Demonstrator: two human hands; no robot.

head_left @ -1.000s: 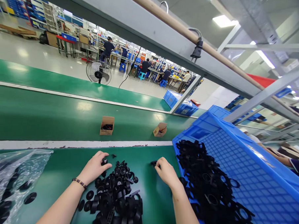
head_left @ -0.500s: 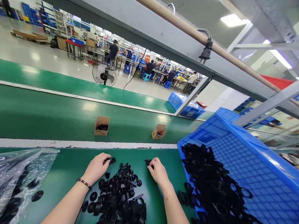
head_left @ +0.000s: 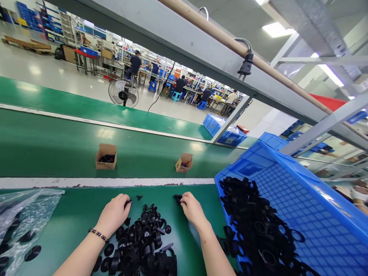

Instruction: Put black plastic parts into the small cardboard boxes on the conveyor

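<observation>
My left hand, with a beaded bracelet on the wrist, pinches a small black plastic part that its fingers mostly hide. Just right of those fingertips, another small black piece lies loose on the green tabletop. Across from it, my right hand is closed on a black plastic part that sticks out to the left of the fingers. Between my forearms spreads a heap of black plastic rings and caps.
At right, a tilted blue crate holds many black parts. A clear plastic bag with black discs lies left. Beyond the white ledge, two small cardboard boxes sit on a green belt. A metal frame crosses above.
Both cardboard boxes have shifted left along the belt. My left hand has drawn slightly back from the loose black piece, leaving a gap. My right hand still grips its part. The view has swung slightly.
</observation>
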